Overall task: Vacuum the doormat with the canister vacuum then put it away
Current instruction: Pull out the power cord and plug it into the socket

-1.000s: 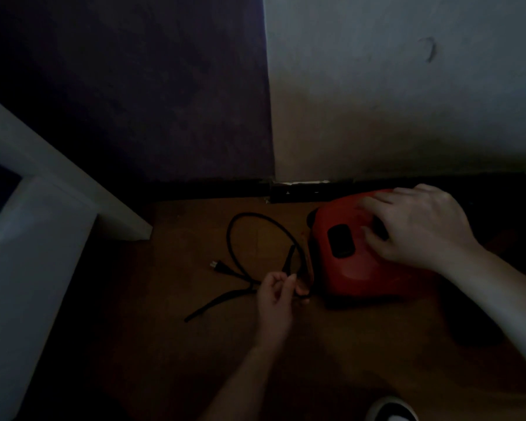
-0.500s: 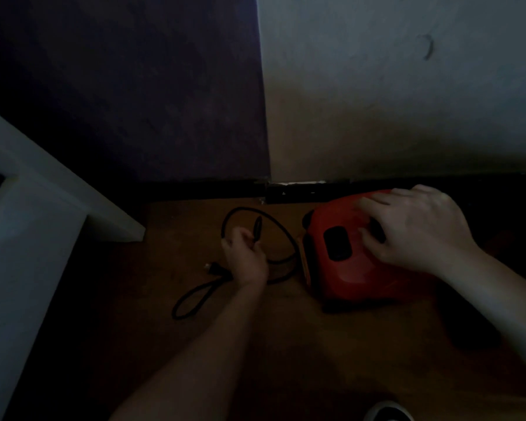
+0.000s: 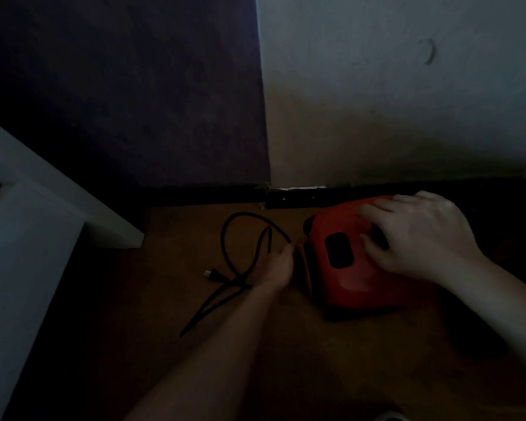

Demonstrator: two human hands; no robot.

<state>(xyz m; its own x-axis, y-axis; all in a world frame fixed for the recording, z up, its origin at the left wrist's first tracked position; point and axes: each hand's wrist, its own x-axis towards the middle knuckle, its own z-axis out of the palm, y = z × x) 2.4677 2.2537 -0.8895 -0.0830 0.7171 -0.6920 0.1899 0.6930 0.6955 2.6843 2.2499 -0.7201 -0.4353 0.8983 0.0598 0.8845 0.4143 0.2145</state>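
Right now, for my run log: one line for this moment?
left hand: gripping power cord | right hand: resting on red canister vacuum | plug: on floor

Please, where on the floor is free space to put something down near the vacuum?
Bare floor lies between the white furniture and the cord; more lies near the viewer, below the red vacuum. It is crowded where the left hand meets cord and vacuum; the right hand covers the vacuum's top.

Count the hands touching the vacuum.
1 for sure. The right hand lies flat on top of the red vacuum. The left hand is at its left edge, closed on the cord; too dark to tell whether it touches.
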